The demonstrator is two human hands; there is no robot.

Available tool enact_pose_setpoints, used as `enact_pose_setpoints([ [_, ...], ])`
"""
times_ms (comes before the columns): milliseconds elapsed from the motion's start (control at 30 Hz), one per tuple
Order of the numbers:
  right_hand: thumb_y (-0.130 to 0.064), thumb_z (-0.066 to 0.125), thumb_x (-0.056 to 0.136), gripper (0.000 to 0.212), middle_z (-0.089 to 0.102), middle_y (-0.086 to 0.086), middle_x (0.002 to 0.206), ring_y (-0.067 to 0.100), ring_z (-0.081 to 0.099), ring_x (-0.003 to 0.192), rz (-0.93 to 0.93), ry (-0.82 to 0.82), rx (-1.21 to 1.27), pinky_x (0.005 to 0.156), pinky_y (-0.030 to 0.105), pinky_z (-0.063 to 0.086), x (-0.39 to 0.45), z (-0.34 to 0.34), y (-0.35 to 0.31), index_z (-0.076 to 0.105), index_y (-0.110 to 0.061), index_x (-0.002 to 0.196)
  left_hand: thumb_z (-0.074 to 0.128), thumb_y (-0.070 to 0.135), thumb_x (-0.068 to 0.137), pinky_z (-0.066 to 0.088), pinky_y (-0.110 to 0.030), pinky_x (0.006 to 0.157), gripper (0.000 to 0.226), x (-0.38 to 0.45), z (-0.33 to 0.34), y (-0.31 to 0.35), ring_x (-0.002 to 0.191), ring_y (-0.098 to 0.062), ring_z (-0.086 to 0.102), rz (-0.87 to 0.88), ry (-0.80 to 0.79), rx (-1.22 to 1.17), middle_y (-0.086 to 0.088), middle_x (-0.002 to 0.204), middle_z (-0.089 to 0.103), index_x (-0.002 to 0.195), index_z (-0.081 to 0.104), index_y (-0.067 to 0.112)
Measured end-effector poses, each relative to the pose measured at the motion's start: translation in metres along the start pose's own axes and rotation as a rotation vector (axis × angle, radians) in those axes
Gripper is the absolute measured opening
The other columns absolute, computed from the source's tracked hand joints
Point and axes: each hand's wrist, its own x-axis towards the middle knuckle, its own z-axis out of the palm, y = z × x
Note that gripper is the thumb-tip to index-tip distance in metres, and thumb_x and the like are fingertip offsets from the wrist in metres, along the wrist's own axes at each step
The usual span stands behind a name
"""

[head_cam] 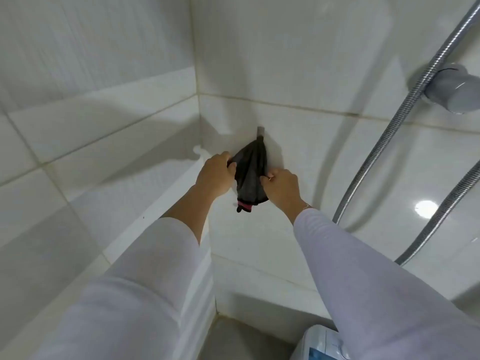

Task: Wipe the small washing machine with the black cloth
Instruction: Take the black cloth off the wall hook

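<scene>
The black cloth (250, 175), with a pink strip at its lower edge, hangs from a small metal hook (260, 131) on the white tiled wall. My left hand (215, 175) grips the cloth's left edge. My right hand (281, 188) pinches its right edge. Both arms wear white sleeves. A corner of the small washing machine (322, 342), white with a blue panel, shows at the bottom right, partly hidden by my right sleeve.
White tiled walls meet in a corner left of the cloth. A white pipe (155, 216) runs down that corner. A metal shower hose (405, 110) and a grey wall fitting (457, 92) are at the right.
</scene>
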Motion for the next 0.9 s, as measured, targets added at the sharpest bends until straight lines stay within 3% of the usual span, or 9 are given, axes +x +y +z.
enact_pose_setpoints([
  [133, -0.011, 0.049, 0.087, 0.042, 0.028, 0.001, 0.053, 0.015, 0.026, 0.05, 0.051, -0.028, 0.068, 0.038, 0.013, 0.028, -0.005, -0.016, -0.003, 0.024, -0.013, 0.055, 0.041, 0.025, 0.099, 0.038, -0.028, 0.071, 0.029, -0.004, -0.016, 0.002, 0.083, -0.02, 0.051, -0.095, 0.041, -0.131, -0.007, 0.092, 0.054, 0.116, 0.049, 0.004],
  [267, -0.017, 0.041, 0.091, 0.035, 0.037, 0.001, 0.057, 0.016, 0.033, 0.054, 0.127, -0.024, 0.152, 0.048, 0.026, 0.029, -0.01, -0.049, -0.014, 0.037, -0.009, 0.057, 0.047, 0.025, 0.097, 0.035, -0.024, 0.077, 0.031, -0.006, -0.038, 0.009, 0.089, -0.015, 0.048, -0.09, 0.066, -0.153, -0.002, 0.098, 0.052, 0.119, 0.052, 0.004],
  [433, -0.021, 0.04, 0.092, 0.033, 0.04, 0.001, 0.06, 0.02, 0.039, 0.062, 0.182, -0.033, 0.274, 0.054, 0.028, 0.032, -0.013, -0.09, -0.031, 0.043, -0.01, 0.061, 0.049, 0.027, 0.095, 0.04, -0.026, 0.069, 0.017, -0.02, -0.059, 0.036, 0.084, -0.021, 0.053, -0.104, -0.048, -0.136, -0.006, 0.089, 0.057, 0.093, 0.057, 0.012],
  [533, -0.026, 0.04, 0.089, 0.026, 0.053, 0.006, 0.071, 0.03, 0.056, 0.082, 0.261, -0.089, 0.361, 0.078, 0.036, 0.052, -0.018, -0.105, -0.04, 0.053, -0.009, 0.073, 0.05, 0.023, 0.094, 0.049, -0.022, 0.063, 0.018, -0.031, -0.061, 0.056, 0.074, -0.017, 0.059, -0.18, -0.143, -0.337, -0.005, 0.084, 0.06, 0.08, 0.057, 0.013],
  [633, -0.028, 0.043, 0.086, 0.026, 0.06, 0.014, 0.093, 0.036, 0.061, 0.102, 0.301, -0.16, 0.431, 0.095, 0.048, 0.051, -0.031, -0.117, -0.045, 0.056, -0.006, 0.092, 0.049, 0.019, 0.095, 0.054, -0.024, 0.065, 0.018, -0.048, -0.059, 0.083, 0.071, -0.015, 0.061, -0.23, -0.265, -0.483, -0.005, 0.082, 0.061, 0.078, 0.055, 0.018],
  [700, -0.023, 0.044, 0.087, 0.023, 0.06, 0.016, 0.096, 0.035, 0.062, 0.096, 0.305, -0.201, 0.508, 0.087, 0.044, 0.055, -0.042, -0.125, -0.048, 0.057, -0.005, 0.095, 0.049, 0.017, 0.094, 0.055, -0.028, 0.071, 0.012, -0.059, -0.056, 0.102, 0.075, -0.017, 0.06, -0.232, -0.306, -0.551, -0.007, 0.085, 0.06, 0.084, 0.055, 0.015],
  [767, -0.015, 0.043, 0.089, 0.018, 0.059, 0.014, 0.088, 0.03, 0.061, 0.081, 0.311, -0.233, 0.622, 0.069, 0.035, 0.056, -0.053, -0.135, -0.051, 0.057, -0.004, 0.092, 0.049, 0.019, 0.094, 0.055, -0.033, 0.077, 0.01, -0.068, -0.053, 0.117, 0.084, -0.019, 0.059, -0.239, -0.323, -0.606, -0.007, 0.091, 0.06, 0.098, 0.056, 0.012],
  [833, -0.01, 0.039, 0.09, 0.021, 0.057, 0.012, 0.077, 0.027, 0.059, 0.068, 0.315, -0.268, 0.743, 0.062, 0.032, 0.053, -0.064, -0.147, -0.049, 0.056, -0.002, 0.083, 0.049, 0.038, 0.093, 0.054, -0.037, 0.085, 0.032, -0.073, -0.049, 0.125, 0.098, -0.02, 0.061, -0.234, -0.363, -0.631, -0.005, 0.105, 0.064, 0.113, 0.057, 0.013],
  [900, -0.012, 0.034, 0.093, 0.03, 0.061, 0.017, 0.081, 0.031, 0.062, 0.071, 0.313, -0.305, 0.834, 0.067, 0.037, 0.055, -0.072, -0.161, -0.044, 0.059, 0.004, 0.089, 0.056, 0.058, 0.082, 0.051, -0.04, 0.092, 0.054, -0.077, -0.046, 0.129, 0.107, -0.019, 0.061, -0.199, -0.404, -0.592, -0.002, 0.115, 0.065, 0.119, 0.057, 0.019],
])
